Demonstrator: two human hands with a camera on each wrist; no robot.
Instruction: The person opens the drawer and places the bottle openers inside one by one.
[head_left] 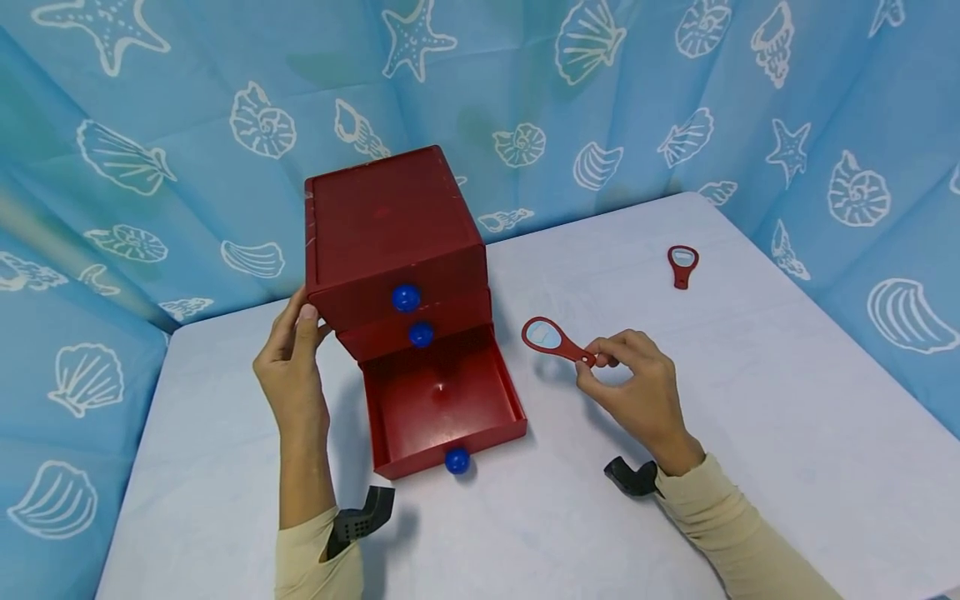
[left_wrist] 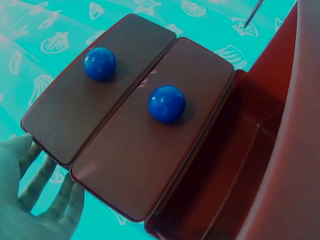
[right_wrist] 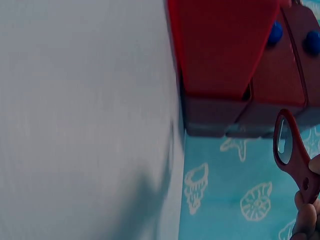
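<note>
A red drawer cabinet with blue round knobs stands left of the middle, its bottom drawer pulled out and bare inside. My left hand rests against the cabinet's left side, the thumb at the front corner; the left wrist view shows its fingers fairly straight along the edge. To the right of the drawer, my right hand pinches a red bottle opener by its handle end, raised over the table. A smaller red bottle opener lies farther back on the right.
A white cloth covers the table. Blue curtains with white shell and starfish prints hang behind and at both sides, close to the cabinet's back. Black wrist mounts stick out from both forearms.
</note>
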